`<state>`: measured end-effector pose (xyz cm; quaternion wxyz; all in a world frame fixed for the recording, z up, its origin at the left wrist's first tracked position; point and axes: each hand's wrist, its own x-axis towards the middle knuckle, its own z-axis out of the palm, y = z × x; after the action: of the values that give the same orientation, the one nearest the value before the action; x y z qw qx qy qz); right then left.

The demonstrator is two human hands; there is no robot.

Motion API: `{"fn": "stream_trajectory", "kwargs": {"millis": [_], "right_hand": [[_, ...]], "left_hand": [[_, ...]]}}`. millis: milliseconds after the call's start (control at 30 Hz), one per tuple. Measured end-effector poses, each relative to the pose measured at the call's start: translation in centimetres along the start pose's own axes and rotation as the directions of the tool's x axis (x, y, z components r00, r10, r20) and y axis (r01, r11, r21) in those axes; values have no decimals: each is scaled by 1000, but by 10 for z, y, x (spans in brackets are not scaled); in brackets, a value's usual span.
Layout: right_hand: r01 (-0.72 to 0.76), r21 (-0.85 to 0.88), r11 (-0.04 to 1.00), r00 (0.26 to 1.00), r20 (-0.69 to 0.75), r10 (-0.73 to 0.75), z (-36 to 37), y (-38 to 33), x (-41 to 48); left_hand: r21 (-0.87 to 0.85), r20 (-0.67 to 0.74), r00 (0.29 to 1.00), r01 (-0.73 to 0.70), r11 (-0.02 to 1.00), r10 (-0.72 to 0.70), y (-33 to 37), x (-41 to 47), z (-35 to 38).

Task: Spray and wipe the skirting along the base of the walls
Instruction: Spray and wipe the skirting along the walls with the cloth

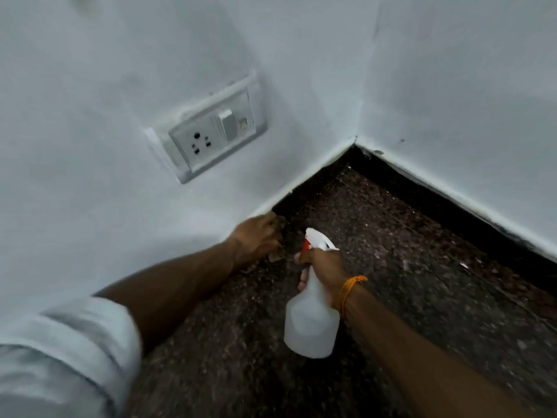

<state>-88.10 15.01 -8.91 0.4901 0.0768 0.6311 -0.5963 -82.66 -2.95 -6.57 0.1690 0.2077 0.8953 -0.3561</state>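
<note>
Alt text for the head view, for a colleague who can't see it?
The left hand holds a pale brown cloth against the dark skirting near a room corner, while the right hand grips a translucent white plastic spray bottle.

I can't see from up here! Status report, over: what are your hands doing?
Left hand holds cloth against dark skirting. Right hand grips spray bottle, nozzle toward skirting. Nothing in the way, over.

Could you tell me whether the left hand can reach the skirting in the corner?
Probably yes: the left hand, gripping a cloth, is at the skirting, and bare floor lies between it and the corner.
</note>
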Motion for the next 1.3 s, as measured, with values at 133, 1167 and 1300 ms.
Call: {"fn": "stream_trajectory", "kwargs": {"millis": [133, 1167, 1300], "right_hand": [[7, -38, 999, 1000, -15, -7, 3, -2, -5], [-67, -178, 982, 991, 104, 86, 87, 64, -41], [-19, -193, 981, 996, 77, 34, 83, 52, -37]], "left_hand": [[75, 154, 984, -100, 992, 88, 42, -66, 27], [-233, -28, 966, 245, 941, -258, 90, -211, 27], [-54, -12, 983, 184, 981, -185, 62, -167, 25]]}}
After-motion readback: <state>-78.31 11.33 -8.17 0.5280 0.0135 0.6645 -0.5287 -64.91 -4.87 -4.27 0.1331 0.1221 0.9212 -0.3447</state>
